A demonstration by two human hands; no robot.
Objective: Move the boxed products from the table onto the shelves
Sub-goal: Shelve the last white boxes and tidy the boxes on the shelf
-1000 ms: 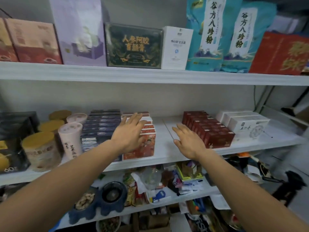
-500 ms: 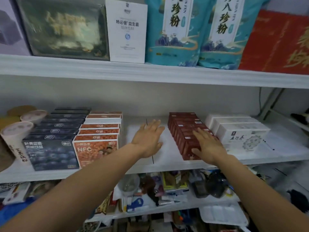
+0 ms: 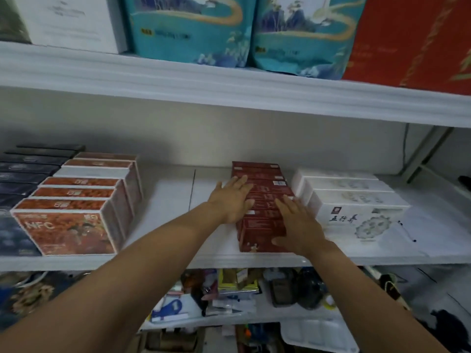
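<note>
Head view: both hands are flat on the row of dark red boxes (image 3: 260, 200) on the middle shelf (image 3: 229, 261). Left hand (image 3: 233, 198) spread open against the row's left side, right hand (image 3: 298, 222) open-palmed over its right front, beside the white boxes (image 3: 356, 200).

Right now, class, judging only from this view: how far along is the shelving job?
Done: rows of orange boxes, dark red boxes and white boxes already stand on the middle shelf. In hand: the left hand and right hand lie flat on the dark red row, holding nothing. Left: unknown, since the table is out of view.
</note>
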